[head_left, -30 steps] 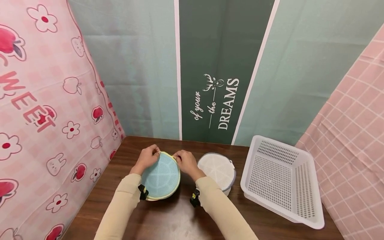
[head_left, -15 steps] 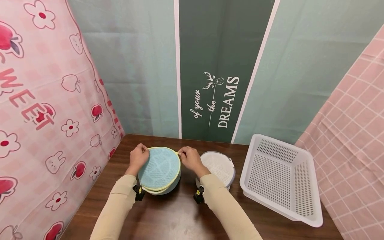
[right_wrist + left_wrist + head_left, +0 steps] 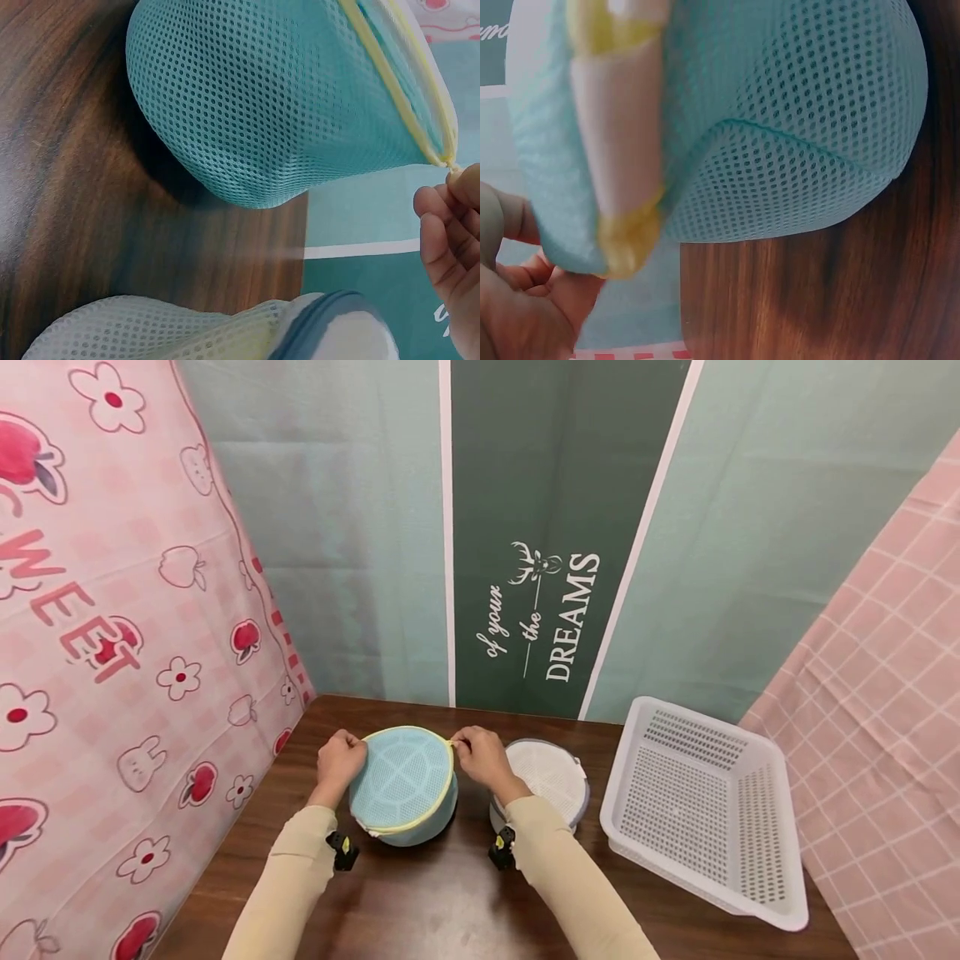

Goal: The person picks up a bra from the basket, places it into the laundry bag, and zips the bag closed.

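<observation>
A round light-blue mesh laundry bag (image 3: pixel 403 777) with a yellow zipper edge stands on the wooden table. At the left of its rim, my left hand (image 3: pixel 341 764) grips the edge; in the left wrist view, the thumb and fingers of that hand (image 3: pixel 536 300) pinch the fabric. My right hand (image 3: pixel 482 758) pinches the small yellow zipper pull on the rim's right side. Two yellow edges of the mesh bag (image 3: pixel 247 97) meet at that pull in the right wrist view. Just right of my right hand sits a white mesh laundry bag (image 3: pixel 546 777) with grey-blue trim, partly hidden by the forearm.
A white perforated plastic basket (image 3: pixel 626 785) stands at the right of the brown table (image 3: pixel 442 910). Fabric curtains close in the back and both sides, one of them the pink patterned curtain (image 3: pixel 172 610).
My right hand has drawn the zipper pull from the rim's back round to its right side. The left hand has shifted leftward along the rim. The blue bag has tilted, showing more of its side.
</observation>
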The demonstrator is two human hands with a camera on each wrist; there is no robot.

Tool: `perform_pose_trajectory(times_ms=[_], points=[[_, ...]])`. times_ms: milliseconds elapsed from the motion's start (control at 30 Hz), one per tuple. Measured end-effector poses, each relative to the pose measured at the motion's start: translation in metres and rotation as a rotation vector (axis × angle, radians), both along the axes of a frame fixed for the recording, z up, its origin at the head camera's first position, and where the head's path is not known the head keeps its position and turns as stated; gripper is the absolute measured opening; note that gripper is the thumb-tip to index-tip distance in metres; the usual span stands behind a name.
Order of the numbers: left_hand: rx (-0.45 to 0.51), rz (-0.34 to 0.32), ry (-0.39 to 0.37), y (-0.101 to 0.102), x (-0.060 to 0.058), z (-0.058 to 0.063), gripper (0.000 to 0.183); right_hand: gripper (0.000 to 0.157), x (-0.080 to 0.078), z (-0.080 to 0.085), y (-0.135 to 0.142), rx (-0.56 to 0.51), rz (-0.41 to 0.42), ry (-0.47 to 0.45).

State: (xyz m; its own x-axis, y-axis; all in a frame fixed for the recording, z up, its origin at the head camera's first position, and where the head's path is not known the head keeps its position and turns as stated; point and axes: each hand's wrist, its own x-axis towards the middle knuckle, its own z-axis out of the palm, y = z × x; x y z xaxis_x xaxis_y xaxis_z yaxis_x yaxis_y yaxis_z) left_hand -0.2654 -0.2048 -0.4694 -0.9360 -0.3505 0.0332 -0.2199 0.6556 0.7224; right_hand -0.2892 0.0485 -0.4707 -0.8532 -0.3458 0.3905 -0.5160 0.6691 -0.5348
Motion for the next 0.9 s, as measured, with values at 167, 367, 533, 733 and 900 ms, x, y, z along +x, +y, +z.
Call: perform_pose_trajectory(times_ms=[167,367,533,733,900], points=[[-0.049,-0.033,-0.066,-0.001,0.002,-0.001,0.015,0.009,-0.002,-0.007,0.000,0.048,-0.007,0.019],[-0.058,-0.041,-0.069,0.000,0.002,-0.003,0.015,0.010,-0.003,-0.009,0.003,0.041,-0.003,-0.031],[-0.119,-0.099,-0.029,0.006,0.001,0.005,0.022,0.009,-0.002,-0.009,0.002,0.020,-0.003,-0.061],[-0.250,-0.190,0.059,0.022,-0.004,0.013,0.023,0.008,0.000,-0.010,0.002,0.012,-0.026,-0.085],[-0.272,-0.299,0.163,0.033,-0.011,0.014,0.019,0.007,0.001,-0.010,0.003,-0.012,-0.018,-0.085]])
